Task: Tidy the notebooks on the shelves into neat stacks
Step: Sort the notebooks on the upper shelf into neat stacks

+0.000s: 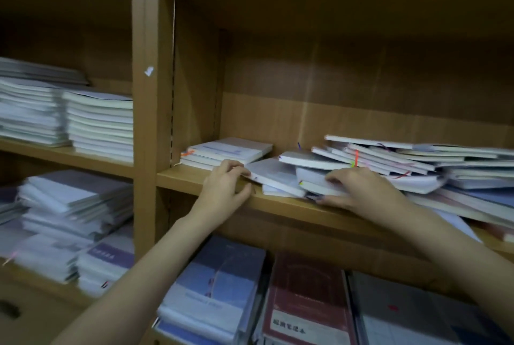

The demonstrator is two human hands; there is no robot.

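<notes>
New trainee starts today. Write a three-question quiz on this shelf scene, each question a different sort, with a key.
1. True or false: the small stack at the shelf's left end is neater than the slumped pile beside it.
2. Which hand pinches the corner of a white notebook? A left hand B right hand
3. Fill in: the dark red notebook lies on the shelf ____ the hands.

Key: 1 true; 2 A; 3 below.

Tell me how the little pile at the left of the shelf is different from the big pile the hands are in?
The small left stack lies flat with edges lined up; the messy heap slants and fans out. The small stack has few notebooks; the heap has many, spreading right. Nothing grips the small stack; the left hand and right hand grip notebooks at the heap's front. Both sit on the same wooden shelf.
</notes>
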